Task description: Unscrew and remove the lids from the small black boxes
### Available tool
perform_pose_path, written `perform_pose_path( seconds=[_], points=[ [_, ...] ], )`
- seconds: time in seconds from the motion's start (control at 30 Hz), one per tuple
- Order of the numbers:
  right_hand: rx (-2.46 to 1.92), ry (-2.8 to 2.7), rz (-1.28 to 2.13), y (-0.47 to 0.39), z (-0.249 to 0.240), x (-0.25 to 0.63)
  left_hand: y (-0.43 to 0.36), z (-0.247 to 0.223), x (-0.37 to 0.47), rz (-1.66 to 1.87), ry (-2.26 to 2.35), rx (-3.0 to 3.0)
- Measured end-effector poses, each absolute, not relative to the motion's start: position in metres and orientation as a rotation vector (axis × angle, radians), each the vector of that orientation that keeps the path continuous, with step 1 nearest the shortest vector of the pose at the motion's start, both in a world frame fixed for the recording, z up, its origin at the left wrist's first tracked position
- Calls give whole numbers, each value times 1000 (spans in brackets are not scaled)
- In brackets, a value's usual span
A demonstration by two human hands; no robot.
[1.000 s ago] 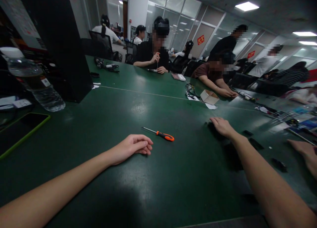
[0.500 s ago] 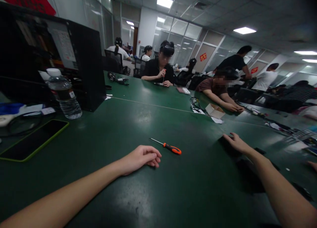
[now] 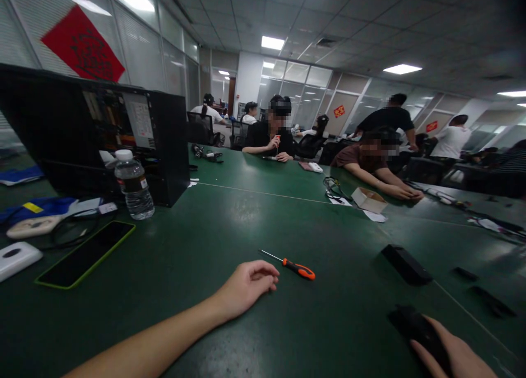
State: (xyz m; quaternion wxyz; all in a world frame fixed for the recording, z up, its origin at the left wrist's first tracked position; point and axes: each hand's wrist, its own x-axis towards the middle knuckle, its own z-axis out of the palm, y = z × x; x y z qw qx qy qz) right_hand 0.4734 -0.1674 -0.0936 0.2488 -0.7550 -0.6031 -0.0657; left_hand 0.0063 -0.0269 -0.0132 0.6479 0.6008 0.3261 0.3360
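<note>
My left hand [image 3: 250, 287] rests on the green table [image 3: 197, 257], fingers loosely bent, a gap between thumb and index finger, nothing in it. Just beyond its fingertips lies a screwdriver [image 3: 298, 269] with an orange and black handle, its metal tip pointing left. At the lower right, my right hand [image 3: 460, 348] is closed around a black, blocky object [image 3: 415, 324] whose kind I cannot make out. Its wrist is cut off by the frame. Farther out on that side is a black oblong block [image 3: 406, 264], apart from the hand.
A black computer case [image 3: 170, 148], a water bottle [image 3: 135, 186] and a green-edged phone [image 3: 88, 255] stand or lie at left. A small cardboard box [image 3: 369, 199] and cables [image 3: 335, 189] are across the table. Black pieces [image 3: 491, 301] lie at right. Two people work opposite.
My right hand has come back toward the lower right and now grips a black object. The view has tilted up and shifted left. My left hand and the screwdriver stay beside each other.
</note>
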Motion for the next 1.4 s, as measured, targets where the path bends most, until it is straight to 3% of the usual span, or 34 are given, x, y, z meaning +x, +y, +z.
perform_pose_path(
  seconds=[0.17,0.27,0.4,0.53,0.83,1.1,1.4],
  points=[
    [-1572,-2180,-95,-158,-44,310,-41,-2,1,911,670,1891],
    [-1359,-2379,-56,-141,-14,265,-39,1,-2,837,509,1941],
    [-1364,-2336,177,-97,12,265,-32,5,-4,583,353,1988],
    [-1357,-2260,336,-41,3,274,-32,11,-3,512,429,1983],
    [-1382,-2296,430,-30,-27,276,-28,2,1,790,873,1956],
    [-1399,-1874,649,-36,-12,273,-30,4,0,718,844,2065],
    [-1116,-667,1358,-40,-14,257,-36,8,1,735,932,1954]
  ],
)
